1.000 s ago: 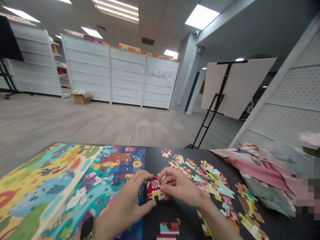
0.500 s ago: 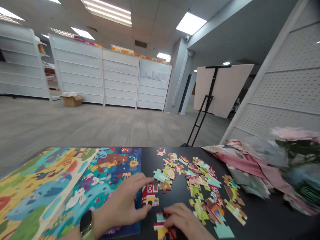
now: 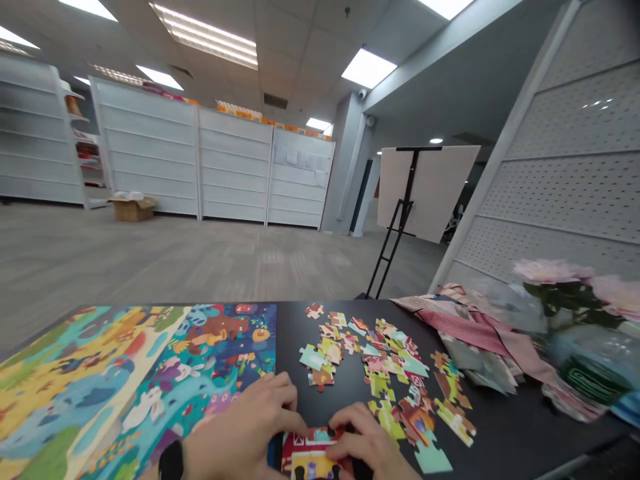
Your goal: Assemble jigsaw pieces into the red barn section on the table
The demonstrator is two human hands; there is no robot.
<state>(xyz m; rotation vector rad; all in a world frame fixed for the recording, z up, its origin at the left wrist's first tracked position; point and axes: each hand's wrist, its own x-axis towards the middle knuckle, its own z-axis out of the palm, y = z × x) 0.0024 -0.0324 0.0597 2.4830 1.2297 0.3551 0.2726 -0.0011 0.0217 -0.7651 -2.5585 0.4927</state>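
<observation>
Low in the head view, both my hands close around a small cluster of jigsaw puzzle pieces (image 3: 311,460), red, teal and yellow with part of a barn. My left hand (image 3: 253,423), wearing a dark watch (image 3: 171,460), grips its left side with curled fingers. From the right, my right hand (image 3: 369,440) presses bent fingertips on its red and yellow edge. The cluster's lower part is cut off by the frame. Many loose puzzle pieces (image 3: 387,363) lie to the right, some overlapping. Left of my hands is a colourful puzzle picture (image 3: 150,373) with animals.
The black table (image 3: 500,460) carries all of this. At its right lie folded pink and grey cloth (image 3: 480,340) and a clear container with a green label (image 3: 590,377), near pink flowers (image 3: 555,273). An easel (image 3: 400,227) and white shelves (image 3: 235,163) stand beyond.
My left hand has come down to the barn pieces, and the right hand's red and yellow pieces now lie against them. The view has shifted slightly.
</observation>
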